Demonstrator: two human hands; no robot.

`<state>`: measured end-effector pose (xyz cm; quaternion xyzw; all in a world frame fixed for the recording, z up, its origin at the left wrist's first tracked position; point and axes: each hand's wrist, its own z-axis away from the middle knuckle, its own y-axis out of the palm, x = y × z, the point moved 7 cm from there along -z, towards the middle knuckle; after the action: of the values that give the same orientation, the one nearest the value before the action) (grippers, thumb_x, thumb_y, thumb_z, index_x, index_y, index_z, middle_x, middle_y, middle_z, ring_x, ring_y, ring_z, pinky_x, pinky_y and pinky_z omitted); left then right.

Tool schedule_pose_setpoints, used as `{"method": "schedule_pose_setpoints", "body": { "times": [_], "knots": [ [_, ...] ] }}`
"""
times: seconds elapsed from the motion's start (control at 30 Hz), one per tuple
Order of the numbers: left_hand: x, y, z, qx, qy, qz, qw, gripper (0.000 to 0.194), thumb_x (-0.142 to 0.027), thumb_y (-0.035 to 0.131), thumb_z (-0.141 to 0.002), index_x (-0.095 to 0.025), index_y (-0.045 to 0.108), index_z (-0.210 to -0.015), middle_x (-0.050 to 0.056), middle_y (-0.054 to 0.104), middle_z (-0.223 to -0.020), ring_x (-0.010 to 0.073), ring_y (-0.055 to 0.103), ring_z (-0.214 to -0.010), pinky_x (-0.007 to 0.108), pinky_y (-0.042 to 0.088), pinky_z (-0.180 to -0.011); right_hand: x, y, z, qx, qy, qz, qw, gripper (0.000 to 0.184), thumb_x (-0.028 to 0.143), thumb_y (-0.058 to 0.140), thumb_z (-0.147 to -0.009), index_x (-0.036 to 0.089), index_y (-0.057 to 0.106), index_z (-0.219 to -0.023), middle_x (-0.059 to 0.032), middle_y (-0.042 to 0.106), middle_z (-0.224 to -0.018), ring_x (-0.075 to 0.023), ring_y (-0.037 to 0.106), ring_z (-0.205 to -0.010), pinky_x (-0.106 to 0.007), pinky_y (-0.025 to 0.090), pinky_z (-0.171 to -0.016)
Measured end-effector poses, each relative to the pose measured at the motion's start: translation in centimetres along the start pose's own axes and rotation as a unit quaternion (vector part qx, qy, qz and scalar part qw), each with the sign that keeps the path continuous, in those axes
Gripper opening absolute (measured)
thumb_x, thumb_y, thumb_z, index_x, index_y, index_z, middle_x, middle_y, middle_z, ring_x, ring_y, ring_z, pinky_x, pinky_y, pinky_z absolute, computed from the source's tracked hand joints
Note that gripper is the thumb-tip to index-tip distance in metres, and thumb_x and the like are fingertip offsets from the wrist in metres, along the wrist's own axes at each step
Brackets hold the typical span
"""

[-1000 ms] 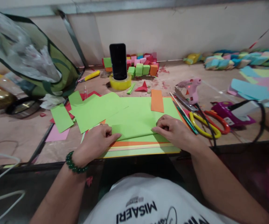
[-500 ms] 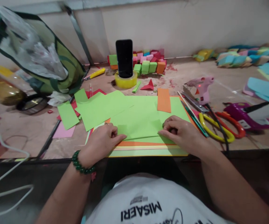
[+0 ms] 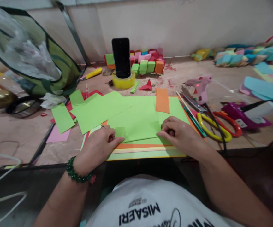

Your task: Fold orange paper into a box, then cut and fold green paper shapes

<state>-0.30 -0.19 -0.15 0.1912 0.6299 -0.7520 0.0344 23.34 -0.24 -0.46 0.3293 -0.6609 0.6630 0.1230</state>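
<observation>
A green paper sheet [image 3: 138,121] lies on a stack of coloured sheets [image 3: 145,150] at the table's near edge. My left hand [image 3: 98,146] pinches its near left corner, which is folded up into a small flap. At the near right corner my right hand [image 3: 181,135] has its fingers curled and pressed on the sheet's edge. A green bead bracelet [image 3: 76,173] circles my left wrist.
An orange strip [image 3: 162,100] lies on the green sheets. Scissors [image 3: 213,126], a pink glue gun [image 3: 199,88] and a purple tool [image 3: 241,115] sit to the right. A phone [image 3: 121,57] stands in a tape roll [image 3: 123,82] before paper cubes [image 3: 145,64]. A green bag [image 3: 29,56] fills the left.
The long fold along the sheet's near edge has been laid flatter; a small corner flap now shows at my left fingers. Both hands stay at the sheet's corners.
</observation>
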Motion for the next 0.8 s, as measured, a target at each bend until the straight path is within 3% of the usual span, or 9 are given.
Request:
{"method": "schedule_pose_setpoints", "body": {
  "times": [0.13, 0.2, 0.3, 0.4, 0.5, 0.6, 0.8],
  "knots": [
    [0.4, 0.1, 0.2, -0.014, 0.005, -0.022, 1.000, 0.031, -0.043, 0.056, -0.084, -0.018, 0.050, -0.067, -0.001, 0.050, -0.064, 0.0159, 0.049, -0.061, 0.027, 0.033, -0.057, 0.2, 0.1, 0.1, 0.005, -0.014, 0.029, 0.999, 0.020, 0.029, 0.056, -0.084, 0.019, 0.053, -0.067, -0.0023, 0.054, -0.080, -0.0112, 0.050, -0.060, -0.025, 0.042, -0.057],
    [0.5, -0.4, 0.3, -0.067, 0.024, -0.041, 0.997, 0.033, -0.046, 0.060, -0.082, -0.016, 0.057, -0.095, 0.002, 0.055, -0.077, 0.0193, 0.054, -0.070, 0.030, 0.040, -0.063, 0.0, -0.1, 0.2, -0.010, -0.007, 0.054, 0.998, 0.014, 0.029, 0.059, -0.083, 0.019, 0.052, -0.075, -0.0017, 0.054, -0.079, -0.0120, 0.051, -0.060, -0.025, 0.043, -0.057],
    [-0.6, -1.2, 0.7, -0.166, 0.133, -0.079, 0.974, 0.060, -0.040, 0.063, -0.083, -0.015, 0.040, -0.133, 0.010, 0.054, -0.101, 0.0245, 0.053, -0.092, 0.037, 0.044, -0.079, 0.1, -0.6, 0.3, -0.053, -0.011, 0.106, 0.993, 0.025, 0.028, 0.064, -0.079, 0.019, 0.051, -0.098, -0.0045, 0.058, -0.088, -0.0166, 0.057, -0.070, -0.028, 0.046, -0.060],
    [-2.9, -0.4, 1.6, -0.147, 0.304, -0.107, 0.935, 0.038, -0.024, 0.049, -0.093, -0.022, 0.046, -0.130, 0.007, 0.055, -0.097, 0.0200, 0.051, -0.087, 0.034, 0.044, -0.077, 2.3, -0.6, 0.4, -0.075, -0.126, 0.166, 0.975, 0.032, 0.020, 0.057, -0.083, 0.017, 0.049, -0.115, -0.0119, 0.058, -0.106, -0.0246, 0.056, -0.095, -0.037, 0.048, -0.079],
    [-4.4, 0.5, 2.2, -0.087, 0.396, -0.133, 0.904, 0.031, -0.016, 0.035, -0.097, -0.020, 0.054, -0.121, 0.004, 0.055, -0.082, 0.0169, 0.050, -0.075, 0.031, 0.043, -0.070, 5.2, 0.9, 0.9, 0.004, -0.269, 0.199, 0.942, 0.033, 0.008, 0.046, -0.087, 0.019, 0.053, -0.117, -0.0114, 0.060, -0.112, -0.0239, 0.053, -0.100, -0.038, 0.045, -0.085],
    [-4.9, 0.5, 2.3, -0.070, 0.404, -0.140, 0.901, 0.030, -0.016, 0.034, -0.097, -0.017, 0.058, -0.115, 0.004, 0.056, -0.080, 0.0173, 0.049, -0.074, 0.031, 0.041, -0.068, 6.7, 2.3, 1.2, 0.100, -0.323, 0.229, 0.913, 0.034, 0.008, 0.046, -0.088, 0.020, 0.055, -0.118, -0.0084, 0.063, -0.100, -0.0203, 0.054, -0.086, -0.033, 0.046, -0.074],
    [-5.2, 0.7, 2.3, -0.063, 0.395, -0.191, 0.897, 0.025, -0.017, 0.040, -0.096, -0.019, 0.058, -0.114, 0.004, 0.057, -0.080, 0.0184, 0.048, -0.073, 0.031, 0.037, -0.065, 7.3, 2.8, 0.9, 0.140, -0.327, 0.298, 0.886, 0.027, 0.014, 0.052, -0.089, 0.022, 0.058, -0.114, -0.0060, 0.062, -0.092, -0.0197, 0.052, -0.079, -0.031, 0.043, -0.065]
  ]
}}
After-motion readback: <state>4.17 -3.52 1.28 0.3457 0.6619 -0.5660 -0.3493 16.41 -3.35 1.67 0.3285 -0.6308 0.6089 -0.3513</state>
